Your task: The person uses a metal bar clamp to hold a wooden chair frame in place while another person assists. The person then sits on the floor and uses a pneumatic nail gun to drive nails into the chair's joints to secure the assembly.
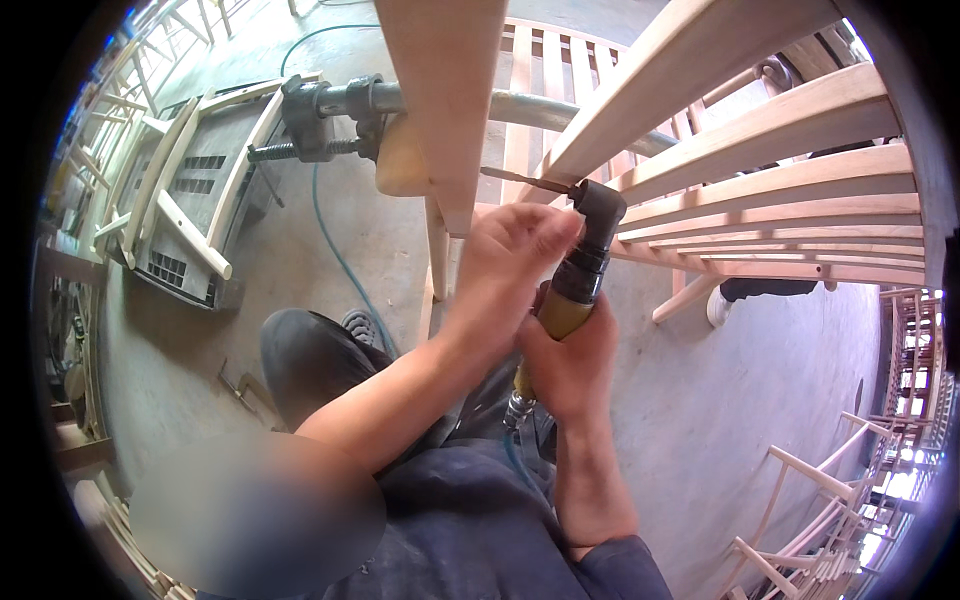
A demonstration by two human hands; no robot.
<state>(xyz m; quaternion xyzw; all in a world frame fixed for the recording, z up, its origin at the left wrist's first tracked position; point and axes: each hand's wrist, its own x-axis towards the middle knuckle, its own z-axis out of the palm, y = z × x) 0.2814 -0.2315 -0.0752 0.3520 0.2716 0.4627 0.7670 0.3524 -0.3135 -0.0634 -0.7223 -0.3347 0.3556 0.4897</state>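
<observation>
Steady angle drill (566,312), grasped in right fingers (543,346); guard left fingers (550,236), curled near angled head (602,207), from bit (530,182); can't see whether pinching anything.

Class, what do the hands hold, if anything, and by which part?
Right hand: the angled driver, by its yellow body. Left hand: cannot tell if anything is held.

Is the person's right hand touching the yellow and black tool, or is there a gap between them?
Touching. The head view shows the right hand wrapped around the yellow body of the yellow and black tool.
</observation>
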